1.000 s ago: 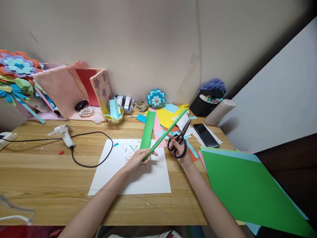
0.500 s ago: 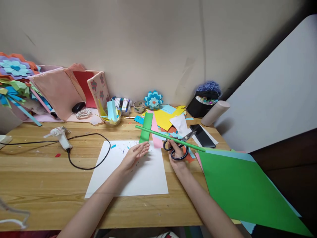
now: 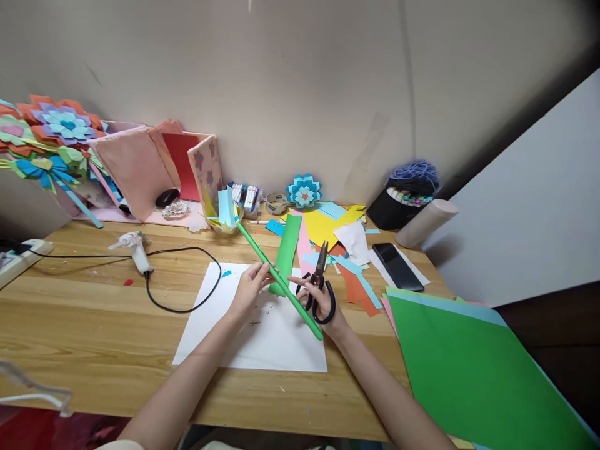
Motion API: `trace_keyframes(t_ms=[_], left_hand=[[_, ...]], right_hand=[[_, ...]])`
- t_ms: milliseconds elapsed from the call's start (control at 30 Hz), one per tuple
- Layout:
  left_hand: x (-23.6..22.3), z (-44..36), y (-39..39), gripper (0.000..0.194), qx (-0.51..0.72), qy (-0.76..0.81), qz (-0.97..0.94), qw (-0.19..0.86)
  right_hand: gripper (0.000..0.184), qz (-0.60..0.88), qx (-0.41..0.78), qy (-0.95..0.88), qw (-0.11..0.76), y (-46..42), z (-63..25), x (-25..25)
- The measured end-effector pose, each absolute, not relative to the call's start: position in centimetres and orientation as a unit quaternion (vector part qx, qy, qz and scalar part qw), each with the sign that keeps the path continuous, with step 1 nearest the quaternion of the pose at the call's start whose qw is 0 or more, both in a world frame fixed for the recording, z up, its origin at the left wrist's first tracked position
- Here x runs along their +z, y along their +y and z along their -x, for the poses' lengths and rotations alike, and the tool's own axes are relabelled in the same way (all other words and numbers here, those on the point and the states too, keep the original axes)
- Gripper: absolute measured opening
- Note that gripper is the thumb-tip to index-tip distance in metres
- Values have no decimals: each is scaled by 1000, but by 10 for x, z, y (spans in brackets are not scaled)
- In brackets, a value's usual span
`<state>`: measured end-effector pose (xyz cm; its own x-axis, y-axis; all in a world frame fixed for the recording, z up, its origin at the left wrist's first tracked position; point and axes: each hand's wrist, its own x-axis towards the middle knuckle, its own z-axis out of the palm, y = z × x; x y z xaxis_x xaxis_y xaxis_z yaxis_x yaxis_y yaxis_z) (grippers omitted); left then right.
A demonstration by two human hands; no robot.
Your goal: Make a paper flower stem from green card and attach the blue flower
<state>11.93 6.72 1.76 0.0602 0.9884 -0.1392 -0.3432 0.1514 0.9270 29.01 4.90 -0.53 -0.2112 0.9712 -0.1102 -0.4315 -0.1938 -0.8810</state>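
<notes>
A thin green paper tube (image 3: 254,244) slants over the white sheet (image 3: 281,350), its near end low and to the right. My left hand (image 3: 249,290) pinches it near the middle between thumb and fingers. My right hand (image 3: 336,324) has black-handled scissors (image 3: 320,267) looped on its fingers, blades together and pointing away from me. The right index finger stretches toward the tube; whether it touches is hard to tell. Behind the hands lies a flat green paper strip (image 3: 289,245), partly hidden by the tube.
A glue gun (image 3: 135,253) with a looped cable lies left. Paper scraps (image 3: 323,228), a blue paper flower (image 3: 304,191) and a phone (image 3: 397,267) are at the back. Large green sheets (image 3: 469,362) overhang the right front edge. A pink box (image 3: 122,165) stands against the wall.
My left hand, open before, has closed on the tube. The tube has swung from lying crosswise in my right hand to a steeper slant. The scissor blades have come together and turned away from me.
</notes>
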Motion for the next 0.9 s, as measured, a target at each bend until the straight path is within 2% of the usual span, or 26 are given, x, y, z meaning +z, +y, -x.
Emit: trace_keyframes(t_ms=[133, 233, 300, 400, 467, 567, 767, 900], left_hand=[[17, -113, 70, 33, 518, 473, -398, 591], [14, -112, 70, 35, 517, 486, -386, 590], [12, -112, 70, 37, 510, 490, -373, 600], [10, -111, 71, 37, 505, 497, -366, 603], [10, -110, 71, 36, 515, 505, -367, 587], [10, -112, 70, 35, 521, 500, -370, 584], [11, -122, 60, 35, 398, 467, -425, 665], [14, -121, 60, 33, 402, 469, -434, 656]], right_hand=[[46, 353, 721, -415, 428, 46, -294, -1], [54, 375, 723, -447, 369, 44, -288, -1], [52, 413, 700, -474, 337, 42, -282, -1], [39, 466, 610, -559, 314, 42, -275, 2], [32, 475, 557, -604, 315, 43, -273, 6], [28, 487, 543, -599, 330, 43, -271, 10], [33, 515, 521, -546, 407, 43, -269, 11], [35, 499, 568, -488, 437, 45, -268, 4]])
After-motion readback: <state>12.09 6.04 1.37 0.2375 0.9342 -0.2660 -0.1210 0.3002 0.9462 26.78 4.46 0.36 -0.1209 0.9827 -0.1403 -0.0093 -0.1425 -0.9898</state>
